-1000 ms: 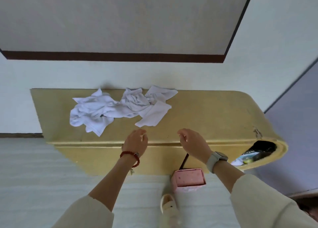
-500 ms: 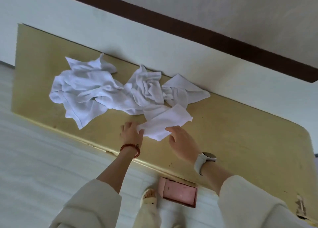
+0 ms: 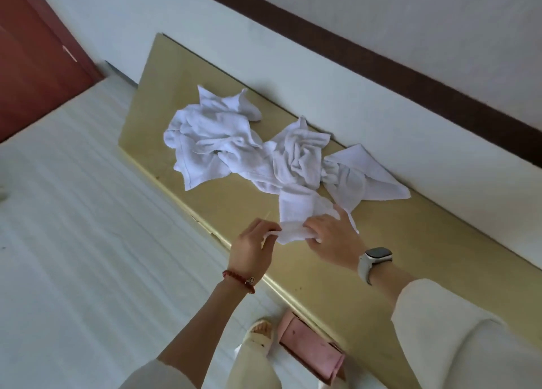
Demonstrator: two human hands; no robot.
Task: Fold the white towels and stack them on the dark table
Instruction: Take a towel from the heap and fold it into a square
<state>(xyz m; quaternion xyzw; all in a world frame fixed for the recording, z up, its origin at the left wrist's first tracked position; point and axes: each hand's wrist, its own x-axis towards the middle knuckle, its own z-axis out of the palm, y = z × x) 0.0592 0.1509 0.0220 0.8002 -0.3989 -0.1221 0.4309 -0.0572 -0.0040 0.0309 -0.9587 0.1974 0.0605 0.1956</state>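
While gripping one towel [image 3: 302, 212]: two hands [image 3: 293, 242].

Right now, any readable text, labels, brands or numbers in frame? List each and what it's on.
None readable.
Smartwatch on the right wrist: screen dark, no digits or brand visible.
Pink box on the floor: faint specks only, no legible lettering.
White towels, yellow table and red door: no tags, print or signs visible.

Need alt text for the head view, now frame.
Both hands, left and right, pinch the near edge of a white towel at the front of a crumpled towel pile on a yellowish table against a white wall.
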